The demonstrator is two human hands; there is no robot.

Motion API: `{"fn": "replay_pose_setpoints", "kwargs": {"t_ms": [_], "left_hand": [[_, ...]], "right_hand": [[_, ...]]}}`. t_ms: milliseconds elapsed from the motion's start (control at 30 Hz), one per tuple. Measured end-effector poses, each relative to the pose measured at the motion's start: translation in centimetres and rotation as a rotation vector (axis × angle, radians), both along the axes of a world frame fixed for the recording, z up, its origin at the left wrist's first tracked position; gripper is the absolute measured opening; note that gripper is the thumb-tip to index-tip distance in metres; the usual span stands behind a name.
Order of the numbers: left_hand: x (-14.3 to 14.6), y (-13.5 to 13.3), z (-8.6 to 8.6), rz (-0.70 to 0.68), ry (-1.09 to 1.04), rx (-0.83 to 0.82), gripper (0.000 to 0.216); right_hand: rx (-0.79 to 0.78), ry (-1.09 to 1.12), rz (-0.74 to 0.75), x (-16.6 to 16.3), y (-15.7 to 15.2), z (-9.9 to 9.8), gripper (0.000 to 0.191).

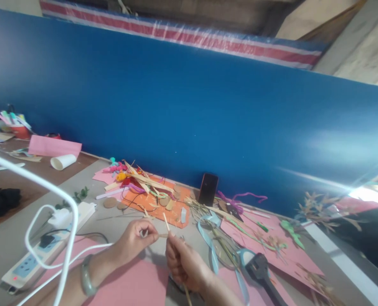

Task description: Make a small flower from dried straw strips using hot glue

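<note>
My left hand (pixel 136 240), with a pale bracelet at the wrist, is closed in a pinch on one end of a short tan strip (pixel 162 235). The strip runs across to my right hand (pixel 185 257), which is closed round a thin pale stick (pixel 166 221). The stick's tip stands up above my right thumb, and its lower end comes out below the fist. The strip meets the stick at my right fingertips; whether it is wrapped round it I cannot tell. Under my hands lies a pink paper sheet (pixel 134 282).
An orange board (pixel 134 199) bears straw strips and craft scraps. Behind, a phone (pixel 208 189) leans on the blue partition (pixel 182 106). A white power strip (pixel 26 261) and looping white cable (pixel 69 221) lie left. Right are blue ribbon (pixel 212 250), a black-handled tool (pixel 260 270) and dried sprigs.
</note>
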State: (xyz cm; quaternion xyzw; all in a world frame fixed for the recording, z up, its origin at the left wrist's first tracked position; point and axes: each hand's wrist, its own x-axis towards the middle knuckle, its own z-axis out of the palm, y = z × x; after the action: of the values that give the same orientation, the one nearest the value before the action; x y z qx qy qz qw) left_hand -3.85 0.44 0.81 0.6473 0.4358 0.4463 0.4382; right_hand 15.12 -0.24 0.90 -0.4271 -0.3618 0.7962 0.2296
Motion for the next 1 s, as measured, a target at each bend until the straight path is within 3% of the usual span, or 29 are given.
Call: {"fn": "replay_pose_setpoints", "kwargs": {"t_ms": [200, 400, 533, 767, 867, 1000], "left_hand": [[-1.3, 1.9, -1.5, 0.141, 0.011, -0.039, 0.028], [-2.2, 3.2, -2.4, 0.262, 0.122, 0.021, 0.027], [-2.3, 3.6, -3.1, 0.289, 0.151, 0.1, 0.022], [-2.3, 3.9, -3.9, 0.316, 0.263, 0.22, 0.019], [-2.2, 3.8, -4.2, 0.288, 0.3, 0.227, 0.019], [-2.0, 3.7, -4.6, 0.264, 0.358, 0.229, 0.018]], "right_hand": [[-0.035, 0.143, -0.124, 1.8, 1.9, 1.7, 0.055], [0.085, 0.011, -0.17, 1.6, 2.1, 1.6, 0.054], [0.399, -0.092, -0.202, 1.2, 0.3, 2.7, 0.048], [1.031, -0.498, -0.391, 2.9, -0.6, 7.1, 0.033], [1.247, -0.732, -0.234, 3.9, 0.2, 8.3, 0.023], [1.371, -0.959, 0.192, 5.0, 0.5, 7.4, 0.021]]}}
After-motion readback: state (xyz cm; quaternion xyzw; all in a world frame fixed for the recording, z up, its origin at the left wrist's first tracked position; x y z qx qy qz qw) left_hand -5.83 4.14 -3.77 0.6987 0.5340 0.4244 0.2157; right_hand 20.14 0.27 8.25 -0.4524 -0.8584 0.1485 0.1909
